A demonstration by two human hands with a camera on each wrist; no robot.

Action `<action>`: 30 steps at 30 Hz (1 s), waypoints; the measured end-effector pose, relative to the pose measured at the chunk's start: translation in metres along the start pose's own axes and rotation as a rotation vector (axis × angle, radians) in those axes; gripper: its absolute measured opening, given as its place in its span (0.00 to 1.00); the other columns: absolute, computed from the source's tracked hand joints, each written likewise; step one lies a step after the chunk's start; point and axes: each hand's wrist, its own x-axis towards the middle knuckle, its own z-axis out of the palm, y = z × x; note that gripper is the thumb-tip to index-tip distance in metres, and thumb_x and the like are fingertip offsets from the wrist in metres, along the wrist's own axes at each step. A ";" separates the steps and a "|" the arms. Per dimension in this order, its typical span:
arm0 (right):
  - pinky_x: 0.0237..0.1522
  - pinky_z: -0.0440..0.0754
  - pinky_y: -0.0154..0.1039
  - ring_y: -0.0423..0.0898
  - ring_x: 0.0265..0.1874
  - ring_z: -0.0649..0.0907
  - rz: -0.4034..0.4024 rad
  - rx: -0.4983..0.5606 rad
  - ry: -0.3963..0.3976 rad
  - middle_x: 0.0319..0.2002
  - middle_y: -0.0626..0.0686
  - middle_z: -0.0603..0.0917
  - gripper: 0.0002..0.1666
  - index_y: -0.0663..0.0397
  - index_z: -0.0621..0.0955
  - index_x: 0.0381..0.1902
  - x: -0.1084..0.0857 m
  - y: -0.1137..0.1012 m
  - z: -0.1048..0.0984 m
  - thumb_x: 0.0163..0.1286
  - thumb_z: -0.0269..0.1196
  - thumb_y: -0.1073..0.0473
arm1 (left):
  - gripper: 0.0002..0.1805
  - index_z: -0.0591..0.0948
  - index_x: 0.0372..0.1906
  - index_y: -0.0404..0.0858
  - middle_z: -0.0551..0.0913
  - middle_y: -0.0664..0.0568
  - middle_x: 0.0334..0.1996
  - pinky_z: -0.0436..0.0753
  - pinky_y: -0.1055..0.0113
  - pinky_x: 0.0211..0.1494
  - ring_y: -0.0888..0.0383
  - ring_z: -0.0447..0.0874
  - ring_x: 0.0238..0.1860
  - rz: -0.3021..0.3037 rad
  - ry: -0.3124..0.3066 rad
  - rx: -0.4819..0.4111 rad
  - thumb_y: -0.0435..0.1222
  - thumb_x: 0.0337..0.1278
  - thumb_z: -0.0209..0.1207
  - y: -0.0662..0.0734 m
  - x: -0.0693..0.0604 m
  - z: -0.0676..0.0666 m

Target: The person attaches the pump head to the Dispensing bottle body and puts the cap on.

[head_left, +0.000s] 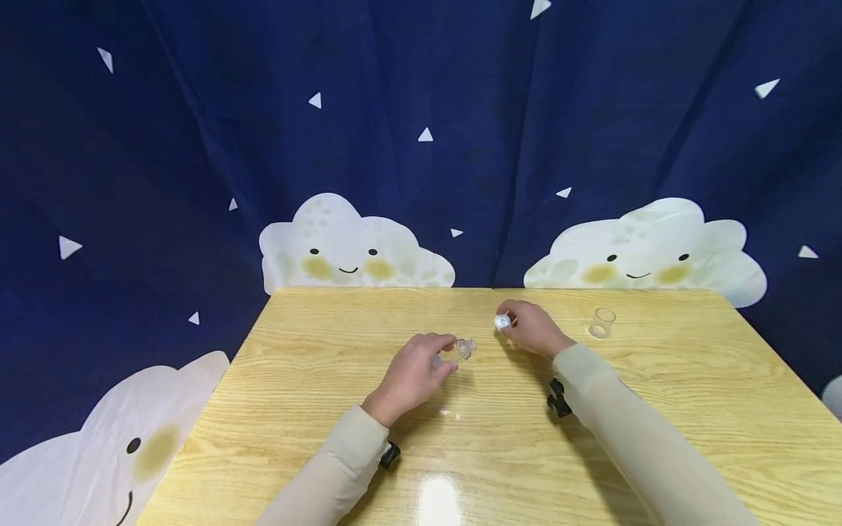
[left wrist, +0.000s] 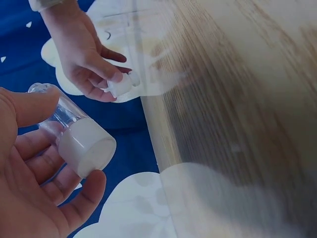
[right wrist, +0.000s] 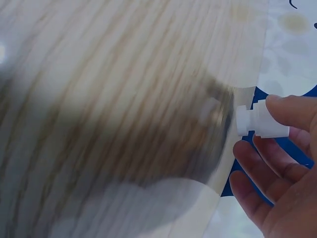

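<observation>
My left hand grips a small clear bottle on its side above the table; the left wrist view shows the bottle's clear body and a whitish base or cap beside the fingertips. To its right, my right hand pinches a small white piece between thumb and fingers. In the right wrist view this white piece has a narrower neck and a wider rim, held by the right hand near the table edge. The two held things are apart.
A clear open cup stands on the wooden table to the right of the right hand. Behind the table's far edge hangs a dark blue curtain with white clouds and triangles.
</observation>
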 end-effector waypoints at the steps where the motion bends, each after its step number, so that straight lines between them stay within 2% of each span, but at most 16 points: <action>1: 0.46 0.82 0.51 0.51 0.39 0.84 -0.001 0.001 0.000 0.41 0.59 0.86 0.15 0.60 0.81 0.50 0.000 0.000 -0.001 0.66 0.64 0.62 | 0.20 0.82 0.57 0.41 0.87 0.53 0.48 0.82 0.60 0.56 0.53 0.83 0.52 0.001 -0.001 0.004 0.41 0.61 0.66 0.000 0.001 0.000; 10: 0.44 0.83 0.51 0.52 0.37 0.84 -0.052 0.015 0.047 0.39 0.60 0.86 0.13 0.61 0.81 0.46 -0.003 0.003 -0.005 0.63 0.65 0.65 | 0.20 0.82 0.58 0.42 0.87 0.53 0.48 0.82 0.59 0.57 0.53 0.83 0.53 -0.008 -0.008 -0.002 0.41 0.62 0.65 -0.001 0.004 -0.001; 18: 0.42 0.82 0.50 0.52 0.36 0.83 -0.071 0.003 0.071 0.37 0.61 0.84 0.15 0.63 0.81 0.47 -0.018 0.010 -0.008 0.61 0.64 0.65 | 0.20 0.82 0.58 0.42 0.87 0.53 0.48 0.83 0.61 0.55 0.54 0.83 0.51 -0.008 -0.003 -0.008 0.40 0.62 0.65 0.000 0.004 0.004; 30: 0.42 0.83 0.51 0.52 0.35 0.83 -0.075 0.032 0.047 0.42 0.64 0.83 0.17 0.65 0.80 0.51 -0.024 0.015 -0.010 0.65 0.63 0.65 | 0.19 0.82 0.58 0.41 0.87 0.51 0.48 0.83 0.59 0.56 0.51 0.83 0.52 -0.008 0.017 -0.011 0.39 0.62 0.65 -0.002 0.003 0.004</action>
